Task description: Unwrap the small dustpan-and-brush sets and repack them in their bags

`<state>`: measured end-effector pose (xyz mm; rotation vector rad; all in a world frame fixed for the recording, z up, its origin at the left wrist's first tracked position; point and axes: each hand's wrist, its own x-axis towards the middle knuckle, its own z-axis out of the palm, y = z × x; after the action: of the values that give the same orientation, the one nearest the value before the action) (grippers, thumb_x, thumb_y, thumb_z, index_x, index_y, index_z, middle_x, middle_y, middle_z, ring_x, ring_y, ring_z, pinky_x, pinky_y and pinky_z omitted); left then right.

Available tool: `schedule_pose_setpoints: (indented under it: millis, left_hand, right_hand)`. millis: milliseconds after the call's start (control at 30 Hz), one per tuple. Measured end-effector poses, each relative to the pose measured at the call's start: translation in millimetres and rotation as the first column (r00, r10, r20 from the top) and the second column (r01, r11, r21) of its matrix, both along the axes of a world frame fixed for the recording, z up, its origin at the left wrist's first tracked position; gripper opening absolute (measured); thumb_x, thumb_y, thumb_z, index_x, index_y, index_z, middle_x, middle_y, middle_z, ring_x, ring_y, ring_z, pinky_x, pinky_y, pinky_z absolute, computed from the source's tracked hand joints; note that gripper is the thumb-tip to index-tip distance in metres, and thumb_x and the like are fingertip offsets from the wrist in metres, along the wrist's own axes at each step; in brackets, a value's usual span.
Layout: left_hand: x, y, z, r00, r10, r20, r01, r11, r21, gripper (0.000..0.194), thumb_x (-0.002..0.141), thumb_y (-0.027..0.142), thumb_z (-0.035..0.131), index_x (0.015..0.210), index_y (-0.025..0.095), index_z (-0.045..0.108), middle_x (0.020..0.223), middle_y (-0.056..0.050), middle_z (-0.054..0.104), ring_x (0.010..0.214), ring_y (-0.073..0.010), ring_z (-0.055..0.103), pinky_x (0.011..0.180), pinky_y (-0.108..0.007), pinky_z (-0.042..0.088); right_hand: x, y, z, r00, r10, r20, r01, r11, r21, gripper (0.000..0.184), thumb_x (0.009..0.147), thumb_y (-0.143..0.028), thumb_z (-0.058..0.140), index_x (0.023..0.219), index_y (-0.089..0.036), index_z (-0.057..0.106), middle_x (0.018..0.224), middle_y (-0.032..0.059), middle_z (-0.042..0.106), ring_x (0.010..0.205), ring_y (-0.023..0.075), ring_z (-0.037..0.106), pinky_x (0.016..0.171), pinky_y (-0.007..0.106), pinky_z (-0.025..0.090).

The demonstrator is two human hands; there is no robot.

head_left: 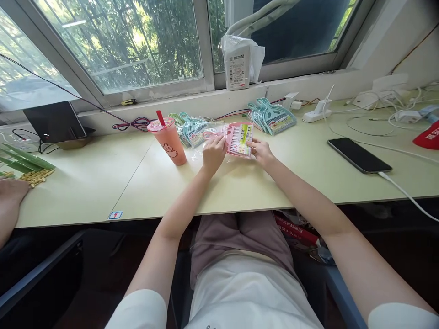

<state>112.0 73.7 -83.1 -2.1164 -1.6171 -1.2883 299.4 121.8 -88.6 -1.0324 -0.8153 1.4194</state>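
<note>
A pink mini dustpan and brush set (236, 139) in clear plastic wrap, with a yellow-green label, is held just above the table between both hands. My left hand (214, 153) is closed on its left end, by the handle. At the right edge, my right hand (261, 151) pinches the set between thumb and fingers. Behind my left hand lies a pile of wrapped teal sets (194, 130), partly hidden by a cup. Another stack of wrapped teal sets (271, 116) lies behind my right hand.
A lidded orange drink cup (169, 141) with a red straw stands left of my left hand. To the right lie a charging phone (359, 155), a power strip (317, 112) and tangled white cables. Another person's hand (13, 192) rests at the far left by a bamboo-like item (27, 164).
</note>
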Motion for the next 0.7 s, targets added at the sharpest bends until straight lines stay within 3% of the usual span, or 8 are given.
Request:
schedule_pose_setpoints:
  millis: [100,200,333,400,500,567,633,700]
  left_hand:
    - [3,1,-2.3,0.998,-0.028,0.061,0.026,0.999,0.037,0.029,0.099,0.023,0.052,0.116,0.022,0.076,0.130,-0.008,0.073,0.126,-0.0269,0.066,0.125,-0.049,0.037]
    - [5,1,-2.6,0.991,-0.055,0.124,0.047,0.997,0.067,0.030,0.100,0.026,0.051,0.116,0.022,0.076,0.131,-0.009,0.072,0.129,-0.0257,0.064,0.126,-0.048,0.037]
    - [11,-3,-2.8,0.979,-0.172,0.110,0.168,0.985,0.043,0.030,0.101,0.030,0.050,0.116,0.023,0.075,0.130,-0.009,0.073,0.131,-0.0246,0.063,0.127,-0.050,0.035]
    - [16,-8,-2.5,0.977,-0.182,0.108,0.177,0.983,0.056,0.032,0.102,0.033,0.048,0.122,0.024,0.072,0.138,-0.009,0.068,0.141,-0.0244,0.055,0.131,-0.052,0.024]
    - [24,-15,0.9,0.957,-0.063,0.285,0.010,0.983,0.184,0.042,0.101,0.040,0.050,0.140,0.025,0.057,0.161,-0.010,0.045,0.159,-0.0243,0.025,0.133,-0.055,0.003]
    - [23,-17,6.1,0.861,0.016,0.509,-0.160,0.957,0.240,0.059,0.099,0.046,0.055,0.152,0.026,0.039,0.172,-0.010,0.022,0.163,-0.0220,0.007,0.133,-0.052,-0.001]
    - [18,-15,12.7,0.688,0.038,0.725,-0.253,0.949,0.190,0.075,0.096,0.049,0.061,0.158,0.029,0.024,0.174,-0.007,0.008,0.163,-0.0190,-0.002,0.134,-0.048,0.002]
    - [10,-9,18.9,0.469,-0.002,0.883,-0.125,0.990,0.069,0.079,0.095,0.051,0.061,0.159,0.031,0.020,0.174,-0.006,0.010,0.163,-0.0182,-0.002,0.134,-0.046,0.010]
  right_hand:
    - [-4,1,1.3,0.999,0.053,-0.006,-0.052,0.998,0.036,0.022,0.078,0.003,0.069,0.087,-0.017,0.065,0.080,0.0032,0.075,0.074,0.0183,0.072,0.087,0.040,0.064]
    - [-9,0,1.6,0.993,0.113,0.018,-0.114,0.990,0.088,0.029,0.076,0.003,0.073,0.088,-0.019,0.059,0.079,0.0028,0.074,0.076,0.0185,0.072,0.089,0.041,0.062]
    - [-16,0,-4.2,0.991,0.133,0.029,-0.136,0.978,0.160,0.042,0.069,-0.007,0.085,0.091,-0.023,0.053,0.078,-0.0014,0.072,0.079,0.0180,0.070,0.091,0.042,0.060]
    - [-19,-1,-7.4,0.995,0.098,-0.010,-0.095,0.982,0.162,0.044,0.068,-0.010,0.085,0.091,-0.024,0.051,0.080,-0.0024,0.071,0.081,0.0174,0.070,0.091,0.040,0.061]
    - [-20,-3,-8.2,0.995,0.055,-0.087,-0.041,0.987,0.155,0.040,0.070,-0.009,0.079,0.091,-0.025,0.049,0.085,-0.0023,0.070,0.085,0.0175,0.071,0.089,0.039,0.062]
    - [-19,-4,-5.8,0.990,0.039,-0.134,-0.019,0.989,0.149,0.038,0.073,-0.008,0.074,0.092,-0.026,0.047,0.087,-0.0025,0.070,0.086,0.0177,0.071,0.088,0.039,0.063]
    - [-18,-5,-3.2,0.986,0.032,-0.163,-0.008,0.989,0.146,0.036,0.075,-0.008,0.070,0.093,-0.027,0.045,0.087,-0.0026,0.070,0.087,0.0176,0.072,0.089,0.039,0.063]
    - [-19,-6,-2.3,0.985,0.041,-0.169,-0.014,0.987,0.160,0.036,0.075,-0.008,0.069,0.094,-0.027,0.044,0.087,-0.0025,0.070,0.089,0.0177,0.072,0.090,0.039,0.063]
